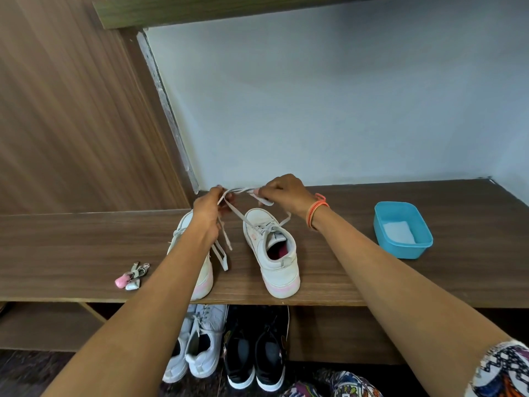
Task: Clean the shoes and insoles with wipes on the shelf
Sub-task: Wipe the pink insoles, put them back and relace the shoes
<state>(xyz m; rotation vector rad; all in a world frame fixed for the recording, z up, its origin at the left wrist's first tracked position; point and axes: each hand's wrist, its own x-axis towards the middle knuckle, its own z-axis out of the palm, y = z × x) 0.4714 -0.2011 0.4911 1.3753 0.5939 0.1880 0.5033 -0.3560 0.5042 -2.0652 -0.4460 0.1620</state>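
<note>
Two white sneakers with pink soles stand on the wooden shelf (pixel 372 276), heels toward me. The right shoe (pixel 274 253) shows its pink insole inside. The left shoe (pixel 200 270) is partly hidden behind my left forearm. A white lace (pixel 239 214) runs up from the right shoe, lifted above the shelf. My left hand (pixel 210 209) pinches it, with loose lace hanging below the hand. My right hand (pixel 282 193) pinches the other stretch of lace. A blue tub (pixel 400 209) holding a white wipe (pixel 399 232) sits at the right.
A small bunch of keys with a pink fob (pixel 131 276) lies on the shelf at the left. Below the shelf stand a white pair of sneakers (pixel 197 345) and a black pair (pixel 254 353). A wall closes the back, a wooden panel the left.
</note>
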